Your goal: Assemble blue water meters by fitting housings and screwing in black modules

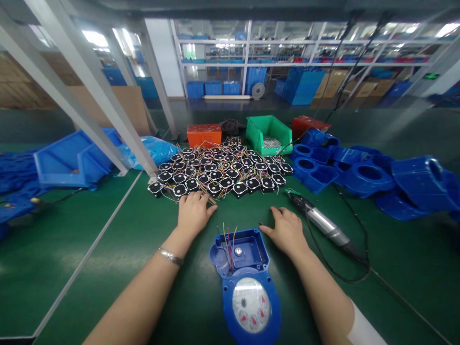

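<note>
A blue water meter housing [264,297] lies on the green table in front of me, its dial [251,304] facing up. Its upper compartment stands open, and several thin wires [230,249] rise out of it. My left hand [194,211] is at the near edge of a pile of black modules with coloured wires [226,183]; thumb and fingers are apart, fingertips against the pile, and no grip shows. To the right of the housing, my right hand [289,230] hovers or rests near the table, empty, thumb and fingers apart. Beside it lies an electric screwdriver [323,223] with a cable.
Blue plastic housings [366,178] are heaped at the right. Behind the modules stand a green bin [269,136] of small metal parts and an orange box [204,135]. A blue bin [72,163], a blue plastic bag [154,151] and slanting white posts [104,105] occupy the left.
</note>
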A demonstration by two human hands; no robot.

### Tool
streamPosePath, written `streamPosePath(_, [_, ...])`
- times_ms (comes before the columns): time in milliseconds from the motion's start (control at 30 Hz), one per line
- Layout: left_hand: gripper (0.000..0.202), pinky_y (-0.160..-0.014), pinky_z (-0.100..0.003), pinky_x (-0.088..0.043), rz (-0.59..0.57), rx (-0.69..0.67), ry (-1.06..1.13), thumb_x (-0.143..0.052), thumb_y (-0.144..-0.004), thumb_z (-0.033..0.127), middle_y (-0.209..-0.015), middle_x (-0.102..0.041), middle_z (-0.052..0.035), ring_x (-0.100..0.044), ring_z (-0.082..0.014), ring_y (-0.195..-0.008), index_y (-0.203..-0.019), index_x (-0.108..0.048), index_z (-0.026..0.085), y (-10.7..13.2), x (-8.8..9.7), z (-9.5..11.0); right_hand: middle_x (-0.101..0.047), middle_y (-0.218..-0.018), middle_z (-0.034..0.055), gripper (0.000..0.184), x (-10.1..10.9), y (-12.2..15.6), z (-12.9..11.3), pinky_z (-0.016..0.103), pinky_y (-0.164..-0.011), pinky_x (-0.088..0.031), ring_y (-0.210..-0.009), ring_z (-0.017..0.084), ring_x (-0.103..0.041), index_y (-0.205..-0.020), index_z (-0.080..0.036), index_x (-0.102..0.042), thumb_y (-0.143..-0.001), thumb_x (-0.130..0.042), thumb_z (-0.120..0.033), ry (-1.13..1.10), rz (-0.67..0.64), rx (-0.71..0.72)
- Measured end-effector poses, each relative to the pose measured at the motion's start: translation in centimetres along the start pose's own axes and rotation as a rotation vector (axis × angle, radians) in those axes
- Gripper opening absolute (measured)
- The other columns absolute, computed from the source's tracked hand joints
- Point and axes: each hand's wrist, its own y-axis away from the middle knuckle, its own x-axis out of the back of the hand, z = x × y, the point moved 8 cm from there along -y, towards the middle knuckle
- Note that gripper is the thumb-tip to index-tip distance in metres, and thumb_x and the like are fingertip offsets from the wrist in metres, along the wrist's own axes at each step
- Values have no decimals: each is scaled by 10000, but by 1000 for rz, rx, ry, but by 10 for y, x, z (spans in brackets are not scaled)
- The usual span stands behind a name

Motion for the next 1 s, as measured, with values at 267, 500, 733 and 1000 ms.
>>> streamPosePath(267, [304, -874, -354, -399, 58, -44, 109, -497, -780, 424, -1055, -555, -103, -493, -224, -1007, -884, -590, 155, 57, 22, -13, -237, -1299, 174, 668, -4, 2, -12, 486, -975, -179, -1197, 308, -194, -1285, -64, -358, -772, -608, -411, 22, -24, 35])
streamPosePath(500, [208, -642, -345, -411, -81, 237, -213, -480, -775, 351, -768, -548, -101, -516, -265, -773, -740, -537, 153, 65, 24, -13, -345, -1244, 127, 521, 3, 6, -24, 511, -970, -178, -1171, 271, -260, -1217, -105, -439, -759, -631, -262, -140, 143, 149])
streamPosePath(733, [185, -507, -274, -331, -103, 391, -90, -427, -795, 312, -615, -578, -58, -551, -225, -603, -719, -537, 184, 70, 11, -37, -451, -1139, 99, 386, 9, 7, -28, 510, -946, -218, -1081, 242, -383, -1097, -127, -518, -727, -611, -183, -341, 299, 229])
streamPosePath(1000, [178, -519, -186, -338, 27, 421, 194, -441, -789, 286, -571, -533, 25, -500, -108, -554, -653, -480, 179, 60, 31, -55, -488, -1102, 56, 256, 59, 11, -30, 354, -924, -360, -1039, 173, -438, -1009, -133, -550, -793, -465, -241, -569, 445, 341])
